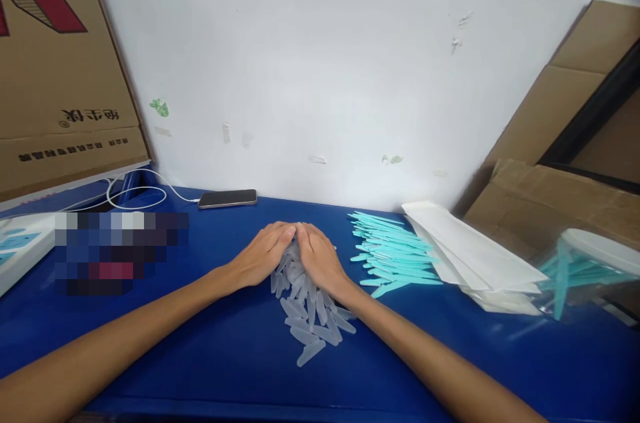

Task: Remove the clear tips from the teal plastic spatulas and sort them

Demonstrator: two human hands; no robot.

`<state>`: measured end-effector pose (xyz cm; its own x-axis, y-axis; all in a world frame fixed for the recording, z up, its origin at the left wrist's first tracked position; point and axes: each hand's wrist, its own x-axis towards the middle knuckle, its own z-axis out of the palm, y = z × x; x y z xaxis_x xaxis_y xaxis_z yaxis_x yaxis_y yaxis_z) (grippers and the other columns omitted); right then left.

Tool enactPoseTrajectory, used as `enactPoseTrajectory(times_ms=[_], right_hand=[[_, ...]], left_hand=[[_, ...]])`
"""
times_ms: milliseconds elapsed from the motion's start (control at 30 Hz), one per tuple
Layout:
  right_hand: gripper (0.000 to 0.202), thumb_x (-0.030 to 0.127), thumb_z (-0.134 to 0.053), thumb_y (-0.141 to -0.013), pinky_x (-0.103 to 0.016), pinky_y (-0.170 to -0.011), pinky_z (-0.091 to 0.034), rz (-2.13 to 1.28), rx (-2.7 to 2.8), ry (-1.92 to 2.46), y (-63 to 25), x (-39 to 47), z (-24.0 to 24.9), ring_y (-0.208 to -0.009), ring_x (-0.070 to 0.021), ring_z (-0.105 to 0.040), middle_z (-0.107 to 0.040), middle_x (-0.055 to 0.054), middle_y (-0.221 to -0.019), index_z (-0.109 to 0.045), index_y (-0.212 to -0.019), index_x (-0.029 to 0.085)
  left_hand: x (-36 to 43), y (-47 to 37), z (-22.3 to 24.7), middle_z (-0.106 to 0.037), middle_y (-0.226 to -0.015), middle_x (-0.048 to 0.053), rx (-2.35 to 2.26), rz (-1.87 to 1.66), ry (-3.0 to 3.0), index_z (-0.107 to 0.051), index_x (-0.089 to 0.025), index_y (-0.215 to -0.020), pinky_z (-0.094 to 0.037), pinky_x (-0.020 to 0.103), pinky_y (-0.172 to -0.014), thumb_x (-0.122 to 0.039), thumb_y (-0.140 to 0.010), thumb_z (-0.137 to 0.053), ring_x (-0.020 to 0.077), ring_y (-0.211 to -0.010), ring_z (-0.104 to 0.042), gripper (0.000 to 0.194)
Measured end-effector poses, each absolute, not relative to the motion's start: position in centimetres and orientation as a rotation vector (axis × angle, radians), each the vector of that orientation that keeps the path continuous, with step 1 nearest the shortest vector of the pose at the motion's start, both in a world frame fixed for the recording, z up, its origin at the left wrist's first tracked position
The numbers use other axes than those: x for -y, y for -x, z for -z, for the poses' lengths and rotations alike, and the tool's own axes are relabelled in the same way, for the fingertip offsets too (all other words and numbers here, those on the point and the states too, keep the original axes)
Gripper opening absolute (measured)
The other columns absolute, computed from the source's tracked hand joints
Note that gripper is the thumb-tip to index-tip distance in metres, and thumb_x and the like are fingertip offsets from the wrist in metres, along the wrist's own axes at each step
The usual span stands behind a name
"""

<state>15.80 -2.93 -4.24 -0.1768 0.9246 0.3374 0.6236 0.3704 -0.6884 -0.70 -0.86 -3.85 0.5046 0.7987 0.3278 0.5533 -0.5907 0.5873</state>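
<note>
A heap of small, frosted translucent plastic caps [305, 306] lies on the blue table. My left hand [265, 253] curves along the heap's far left side, its fingers stretched out. On the far right side, my right hand [323, 260] lies likewise, and the fingertips of both meet behind the caps. Part of the heap is hidden under and between the palms; the rest spreads loosely toward me. Right of my right hand is a pile of thin turquoise plastic sticks [393, 253], apart from the caps.
White paper sleeves [475, 256] lie beside the sticks. A clear container [590, 270] with turquoise pieces is at the right, near cardboard [560, 203]. Toward the wall rests a phone [227, 198] on a white cable [137, 208]. A big carton [60, 76] and a power strip [25, 246] are left.
</note>
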Motion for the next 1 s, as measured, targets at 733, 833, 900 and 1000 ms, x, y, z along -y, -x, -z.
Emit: enactPoseTrajectory(times_ms=[733, 833, 900, 1000], right_hand=[[0.077, 0.067, -0.012, -0.097, -0.04, -0.107, -0.04, -0.89, 1.476, 1.203, -19.1, 2.1, 3.9, -0.117, -0.0239, -0.062, -0.072, -0.007, -0.117, -0.074, -0.108, 0.024], [0.077, 0.068, -0.013, -0.097, -0.04, -0.107, -0.04, -0.91, 1.477, 1.187, -19.1, 1.9, 4.1, -0.116, -0.0236, -0.062, -0.073, -0.007, -0.116, -0.075, -0.105, 0.023], [0.075, 0.066, -0.015, -0.098, -0.039, -0.107, -0.039, -0.904, 1.499, 1.171, -19.1, 2.0, 4.1, -0.116, -0.0231, -0.063, -0.073, -0.006, -0.115, -0.075, -0.105, 0.024], [0.074, 0.064, -0.014, -0.099, -0.038, -0.108, -0.038, -0.869, 1.528, 1.176, -19.0, 2.3, 3.8, -0.116, -0.0231, -0.062, -0.073, -0.005, -0.114, -0.076, -0.104, 0.024]], left_hand=[[8.3, -1.7, 0.9, -0.036, -0.15, 0.021, -0.604, -0.492, -2.875, -0.06, -0.02, -0.123, -0.03, 0.066, -0.109, -0.071, -0.08, -0.06, 0.0457, -0.139, -0.028, 0.067], [8.7, -2.0, 1.0, -0.043, -0.141, 0.019, -0.517, -0.443, -2.874, -0.059, -0.021, -0.126, -0.034, 0.063, -0.107, -0.069, -0.077, -0.065, 0.043, -0.134, -0.035, 0.069], [8.9, -2.2, 1.0, -0.046, -0.138, 0.018, -0.432, -0.423, -2.875, -0.057, -0.022, -0.13, -0.036, 0.06, -0.107, -0.067, -0.076, -0.068, 0.0411, -0.132, -0.037, 0.071], [9.2, -2.3, 1.1, -0.048, -0.138, 0.015, -0.337, -0.413, -2.894, -0.057, -0.026, -0.133, -0.039, 0.055, -0.107, -0.06, -0.082, -0.066, 0.0377, -0.131, -0.04, 0.061]])
